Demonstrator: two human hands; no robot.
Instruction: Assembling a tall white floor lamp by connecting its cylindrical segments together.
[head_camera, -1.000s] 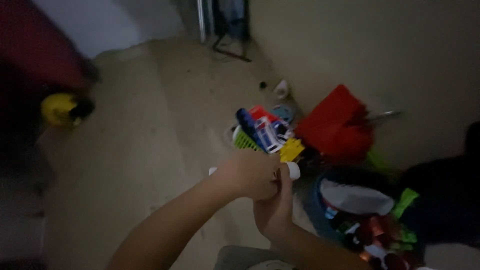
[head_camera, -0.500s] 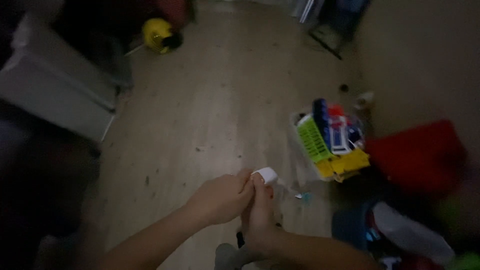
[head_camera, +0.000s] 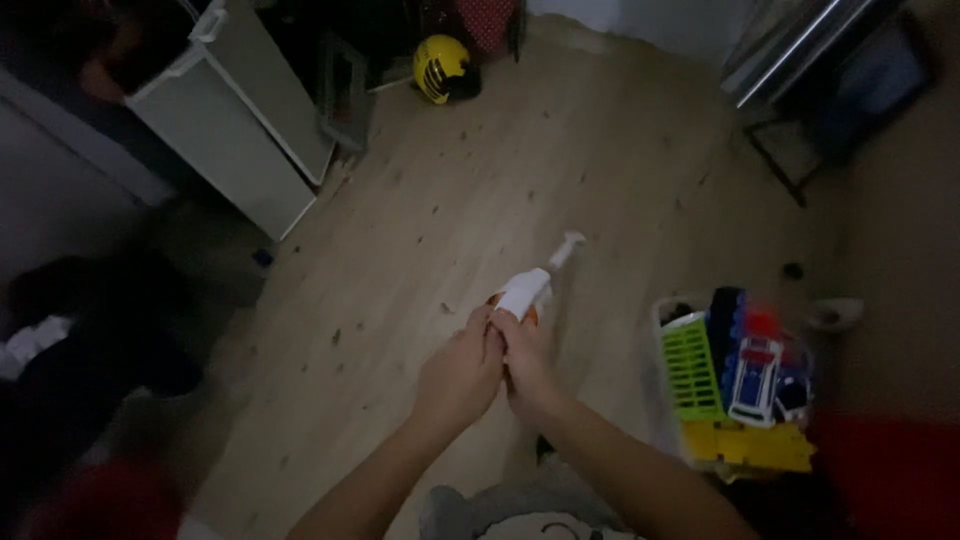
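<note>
Over the middle of the wooden floor (head_camera: 620, 190), I see my left hand (head_camera: 458, 378) and right hand (head_camera: 527, 362) pressed together, both closed around a small white pump bottle (head_camera: 528, 288), its orange label barely legible in the dim light. Right of them sits a bin of coloured toys (head_camera: 742, 385); far left stands a white cabinet (head_camera: 232, 130), with a yellow helmet (head_camera: 444, 68) beyond.

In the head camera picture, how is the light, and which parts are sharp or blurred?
Head view: dim overall, corners nearly black; the left hand and right hand gripping the white pump bottle are fairly sharp; the toy basket looks slightly smeared; the yellow helmet is clear; the walls lean in, like wide-angle distortion.
</note>
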